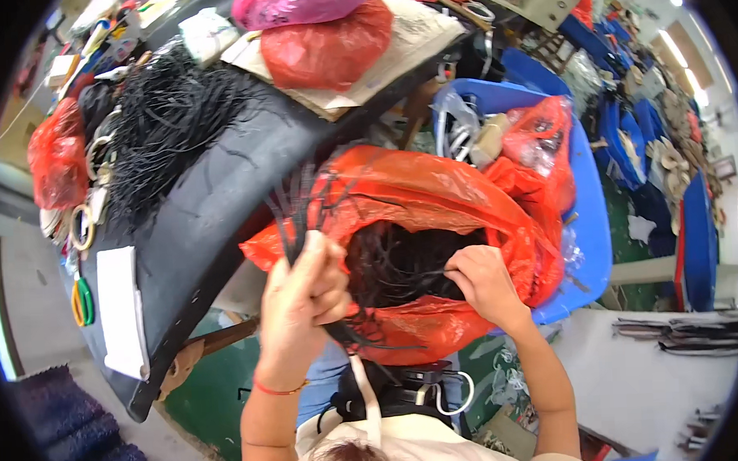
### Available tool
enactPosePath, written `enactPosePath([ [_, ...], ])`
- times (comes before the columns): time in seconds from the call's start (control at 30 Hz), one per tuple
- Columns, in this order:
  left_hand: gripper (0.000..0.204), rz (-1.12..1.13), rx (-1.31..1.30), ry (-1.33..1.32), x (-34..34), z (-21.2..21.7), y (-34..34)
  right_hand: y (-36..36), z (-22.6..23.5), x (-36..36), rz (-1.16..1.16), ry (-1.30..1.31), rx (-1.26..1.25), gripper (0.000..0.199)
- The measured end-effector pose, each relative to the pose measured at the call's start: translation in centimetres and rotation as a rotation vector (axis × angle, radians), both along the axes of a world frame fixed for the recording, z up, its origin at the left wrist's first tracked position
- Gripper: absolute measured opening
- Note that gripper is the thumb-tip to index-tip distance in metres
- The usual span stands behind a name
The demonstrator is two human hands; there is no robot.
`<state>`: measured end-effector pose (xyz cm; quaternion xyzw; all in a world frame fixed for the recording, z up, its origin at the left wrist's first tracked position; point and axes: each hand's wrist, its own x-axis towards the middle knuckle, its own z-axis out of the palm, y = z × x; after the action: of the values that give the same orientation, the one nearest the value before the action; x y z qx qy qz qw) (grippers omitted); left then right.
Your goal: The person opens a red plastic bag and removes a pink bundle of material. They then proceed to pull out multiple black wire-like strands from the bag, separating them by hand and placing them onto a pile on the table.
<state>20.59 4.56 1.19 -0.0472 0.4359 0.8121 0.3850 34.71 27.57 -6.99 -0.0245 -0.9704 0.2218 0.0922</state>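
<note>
My left hand (306,291) is closed round a bundle of thin black cords (285,226), whose ends fan out above the fist and dangle below it. An opened red plastic bag (416,175) lies in front of me with its mouth spread wide. Loose black cords (391,258) fill the inside of the bag. At the right side of that mouth, my right hand (482,283) pinches at some of these cords, fingertips together. Beneath and to the right of the bag is a blue plastic crate (593,221), which also holds other plastic bags.
A black-topped table (211,196) runs along the left and far side. On it lie a heap of black cords (166,116), a white pad (121,311), scissors with green and orange handles (82,301), and a filled red bag (328,51). More blue crates (625,149) stand at the far right.
</note>
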Motion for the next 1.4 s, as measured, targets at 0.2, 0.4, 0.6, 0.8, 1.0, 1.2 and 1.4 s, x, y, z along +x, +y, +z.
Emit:
enactPosePath([
  [0.2, 0.023, 0.033, 0.057, 0.020, 0.0, -0.1, 0.6, 0.8, -2.8, 1.0, 0.019, -0.050, 0.115, 0.012],
  [0.4, 0.024, 0.055, -0.002, 0.032, 0.4, -0.2, 0.4, 0.6, -3.8, 1.1, 0.046, -0.003, 0.260, 0.008],
  [0.6, 0.024, 0.028, 0.054, 0.032, 0.7, -0.4, 1.2, 0.3, -3.8, 0.6, 0.103, -0.122, 0.458, 0.010],
  [0.8, 0.024, -0.005, 0.063, 0.047, 0.6, -0.2, 1.0, 1.9, -1.4, 0.4, 0.060, 0.133, 0.173, 0.007],
  [1.0, 0.029, -0.056, 0.029, 0.047, 3.6, -1.6, 3.6, -1.4, 4.9, -1.6, -0.323, 0.181, 0.088, 0.014],
  [1.2, 0.031, 0.053, 0.135, 0.082, 6.3, -4.2, 6.8, -6.9, 6.0, -2.6, -0.314, 0.150, 0.244, 0.005],
  [1.4, 0.038, -0.030, 0.122, 0.078, 6.3, -4.1, 6.8, -8.8, 5.4, -2.6, -0.266, 0.130, 0.300, 0.008],
])
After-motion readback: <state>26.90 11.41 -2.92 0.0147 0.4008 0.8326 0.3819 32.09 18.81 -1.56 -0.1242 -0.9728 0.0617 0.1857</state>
